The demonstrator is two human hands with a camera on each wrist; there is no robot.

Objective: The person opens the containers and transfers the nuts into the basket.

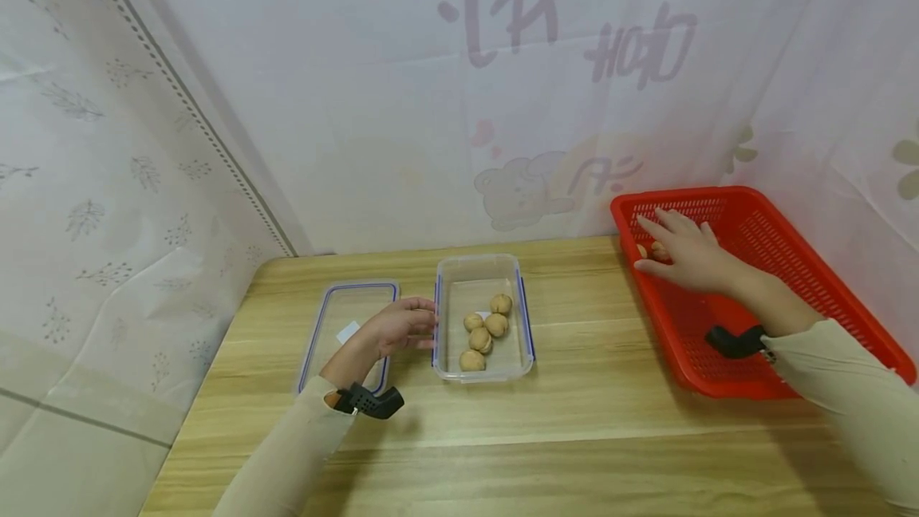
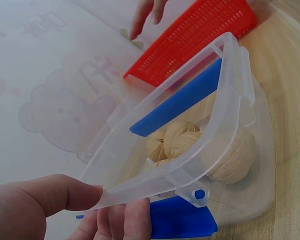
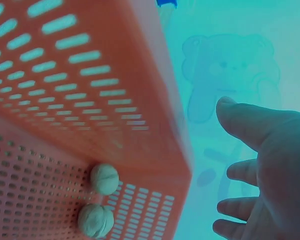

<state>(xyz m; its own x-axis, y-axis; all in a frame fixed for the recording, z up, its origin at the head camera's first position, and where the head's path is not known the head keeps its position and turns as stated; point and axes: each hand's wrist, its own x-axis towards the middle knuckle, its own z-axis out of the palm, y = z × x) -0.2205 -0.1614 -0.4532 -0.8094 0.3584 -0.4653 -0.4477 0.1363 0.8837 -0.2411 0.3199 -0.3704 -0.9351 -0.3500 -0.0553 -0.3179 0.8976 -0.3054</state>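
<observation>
Walnuts (image 1: 480, 340) sit 5 in the clear box (image 1: 459, 287), at least 2 in the red basket (image 1: 668, 333). The left hand (image 1: 404, 325) pinches the box's rim; a careless tug might tip it. The right hand (image 1: 687, 258), fingers spread, empty, could clip the basket.

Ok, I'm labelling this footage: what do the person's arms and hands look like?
The left sleeve and right sleeve are long, plain and beige. Each wrist carries a bent black device: the left device, marked with small dots, and the right device. The left hand and right hand wear no gloves.
</observation>
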